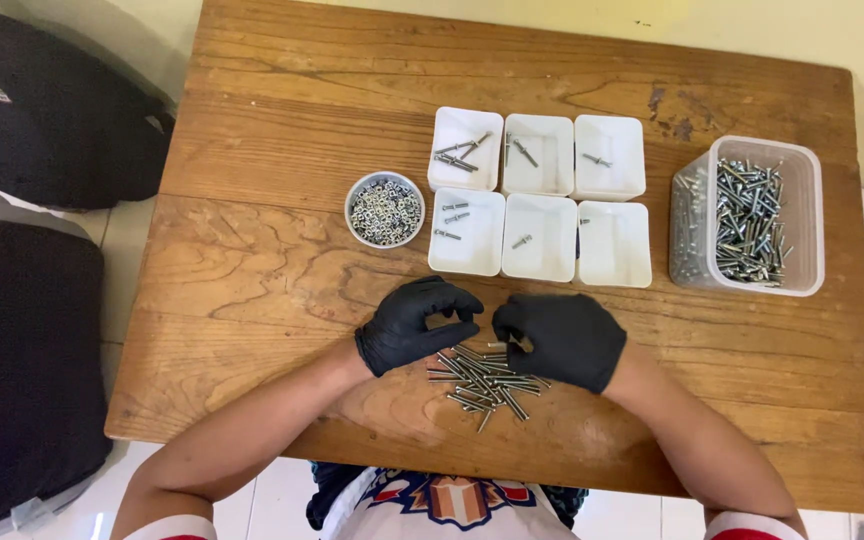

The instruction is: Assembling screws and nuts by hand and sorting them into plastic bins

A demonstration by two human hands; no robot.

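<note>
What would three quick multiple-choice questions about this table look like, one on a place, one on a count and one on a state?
1. Where does the round bowl of nuts stand?
A. left of the white trays
B. right of the clear tub
C. on the floor

2. How many white trays are there?
A. four
B. six
C. nine

3. How is the clear tub?
A. lidded
B. tipped over
C. open, with screws inside

Answers:
1 A, the bowl sits beside the left-hand trays.
2 B, two rows of three.
3 C, no lid shows and screws fill it.

The gloved left hand and right hand are over a loose pile of screws on the wooden table.
</note>
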